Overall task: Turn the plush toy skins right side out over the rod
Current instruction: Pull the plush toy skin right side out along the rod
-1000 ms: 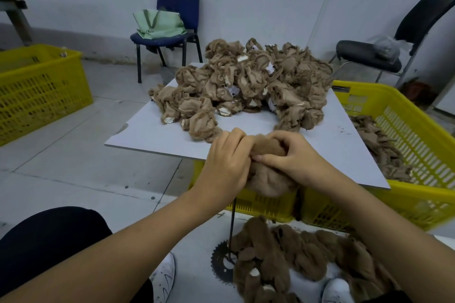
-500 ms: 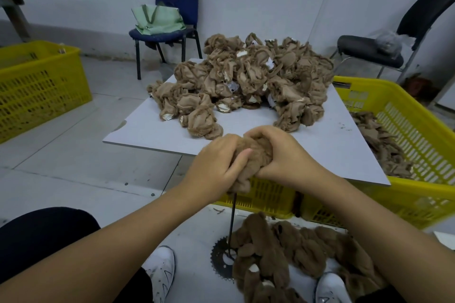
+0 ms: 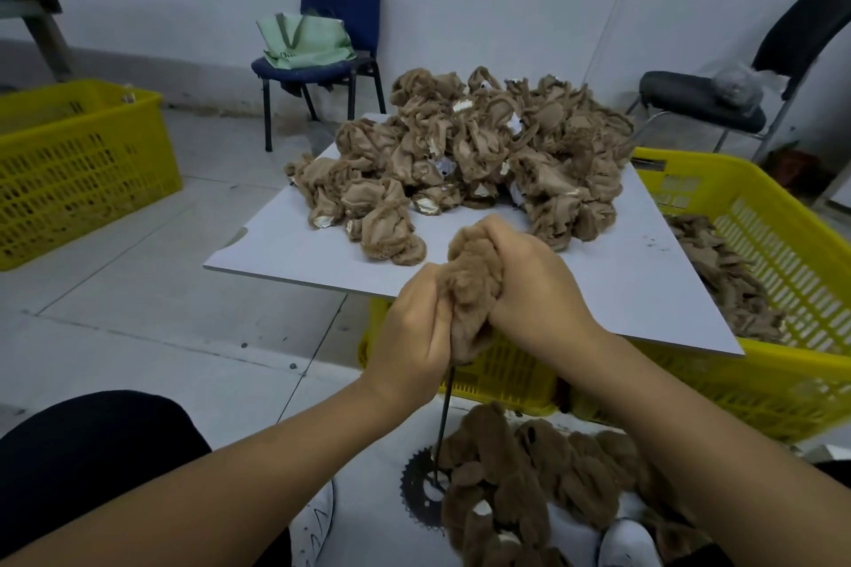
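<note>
Since half a second ago both hands have drawn the furry bundle lower along the rod, and the left hand (image 3: 416, 331) has slid down to grip its lower end, while the right hand (image 3: 529, 290) keeps its hold higher up. Both forearms reach in from the bottom corners and meet in front of the white board (image 3: 644, 290), backs of the hands toward the camera. The left hand's fingers are curled round the lower part of the plush toy skin (image 3: 472, 285), and the right hand's fingers are wrapped over its upper right side, so each hand holds the skin closed in a fist. This skin stands between the two hands, just in front of the board's near edge, its long axis roughly upright and leaning a little left at the top, furry side outward. Below it the thin dark rod (image 3: 444, 419) emerges and runs nearly straight down to a toothed black sprocket (image 3: 416, 486) on the floor. Finished furry skins (image 3: 529, 488) lie heaped beside the sprocket, between two white shoes. A pile of inside-out skins (image 3: 460, 157) sits on the board, which rests on a yellow crate (image 3: 783, 290) holding more skins. Another yellow crate (image 3: 78, 170) stands at the left, and a blue chair (image 3: 340, 41) carrying a green bag (image 3: 306, 41) is by the wall.
</note>
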A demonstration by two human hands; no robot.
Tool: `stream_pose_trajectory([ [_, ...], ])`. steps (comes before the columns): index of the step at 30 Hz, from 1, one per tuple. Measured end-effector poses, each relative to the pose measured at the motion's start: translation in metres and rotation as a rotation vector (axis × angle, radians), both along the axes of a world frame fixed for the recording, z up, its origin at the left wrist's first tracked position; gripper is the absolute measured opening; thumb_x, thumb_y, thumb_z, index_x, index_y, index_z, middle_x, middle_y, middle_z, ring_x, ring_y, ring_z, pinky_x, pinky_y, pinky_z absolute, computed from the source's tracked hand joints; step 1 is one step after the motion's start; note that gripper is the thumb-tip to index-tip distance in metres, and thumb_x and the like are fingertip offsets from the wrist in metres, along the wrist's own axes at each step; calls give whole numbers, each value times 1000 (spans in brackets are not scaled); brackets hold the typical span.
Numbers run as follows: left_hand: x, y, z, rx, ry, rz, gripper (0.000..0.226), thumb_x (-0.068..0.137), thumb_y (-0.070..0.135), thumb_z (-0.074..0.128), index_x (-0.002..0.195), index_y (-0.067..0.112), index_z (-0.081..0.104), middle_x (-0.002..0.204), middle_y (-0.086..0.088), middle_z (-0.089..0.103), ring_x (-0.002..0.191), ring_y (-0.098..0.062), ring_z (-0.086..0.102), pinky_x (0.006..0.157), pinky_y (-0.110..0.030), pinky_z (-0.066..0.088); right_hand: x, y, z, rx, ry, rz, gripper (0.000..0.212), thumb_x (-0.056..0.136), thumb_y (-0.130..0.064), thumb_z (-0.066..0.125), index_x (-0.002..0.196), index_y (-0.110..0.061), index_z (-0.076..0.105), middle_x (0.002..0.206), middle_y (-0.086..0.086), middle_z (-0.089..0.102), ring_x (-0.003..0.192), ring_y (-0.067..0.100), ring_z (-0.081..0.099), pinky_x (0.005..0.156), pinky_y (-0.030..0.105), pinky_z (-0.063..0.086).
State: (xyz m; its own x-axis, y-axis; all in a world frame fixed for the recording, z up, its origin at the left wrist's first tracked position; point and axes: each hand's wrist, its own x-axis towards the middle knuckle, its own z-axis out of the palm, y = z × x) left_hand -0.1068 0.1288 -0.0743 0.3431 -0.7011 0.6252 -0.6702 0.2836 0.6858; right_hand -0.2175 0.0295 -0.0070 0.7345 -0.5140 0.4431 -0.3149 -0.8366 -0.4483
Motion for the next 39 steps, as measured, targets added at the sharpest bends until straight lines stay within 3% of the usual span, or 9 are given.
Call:
stream_pose_trajectory([
  [5,4,-7,0,260,126,-64,32,102,38,34,104,17,58,91,2,60,83,-13,58,69,-37,49,2,-8,-17,314,61,-2,22,86,-9,60,104,-19,54,95,1,65,88,24,62,76,51,53],
  [11,2,-6,25,6,-192,72,29,101,17,33,111,8,58,99,-1,56,92,-15,52,82,-21,41,0,-10,-20,427,-107,-2,19,77,-40,61,92,-32,52,85,-8,64,81,18,64,69,50,54],
  [18,-7,-5,9,273,-31,42,15,101,2,41,89,5,50,83,-11,55,77,-27,53,69,-55,43,7,-2,-60,546,130,-17,28,95,-14,58,85,-38,47,86,-12,56,93,14,57,82,33,53],
  [22,-5,-7,23,-24,-78,30,20,89,-1,37,93,15,49,86,1,49,80,-16,49,68,-30,41,12,-6,-38,343,2,-78,11,88,-45,51,90,-34,49,87,-10,63,85,13,62,73,42,53],
  [24,-5,-8,15,-20,-73,24,16,84,-3,39,87,12,45,84,-1,46,77,-19,44,65,-35,38,12,-8,-31,216,-32,-107,13,90,-44,48,87,-32,45,77,-7,61,72,14,60,60,40,50],
  [28,-13,-5,-16,248,194,3,20,102,9,38,88,5,52,84,-14,53,79,-20,51,70,-47,43,5,15,-62,265,446,-186,17,98,-23,49,82,-21,52,82,-2,63,81,22,63,71,40,54],
  [31,-12,-9,-3,119,135,27,19,87,6,39,84,23,46,77,0,49,73,-17,48,63,-47,42,13,9,-56,291,272,-194,23,98,-26,47,75,-25,48,74,-5,58,76,20,62,62,33,47],
  [34,-4,-11,12,9,144,56,34,83,13,41,95,44,46,92,19,56,86,-5,57,74,-24,49,21,-11,-36,142,-12,-126,15,94,-35,45,80,-31,42,71,-5,55,70,16,57,57,37,46],
  [39,-11,-11,-19,473,-36,106,19,103,12,41,109,7,58,100,-13,63,95,-29,61,85,-51,50,12,-2,-83,405,471,-55,16,98,-7,50,96,-23,51,88,-6,56,95,16,53,86,34,48],
])
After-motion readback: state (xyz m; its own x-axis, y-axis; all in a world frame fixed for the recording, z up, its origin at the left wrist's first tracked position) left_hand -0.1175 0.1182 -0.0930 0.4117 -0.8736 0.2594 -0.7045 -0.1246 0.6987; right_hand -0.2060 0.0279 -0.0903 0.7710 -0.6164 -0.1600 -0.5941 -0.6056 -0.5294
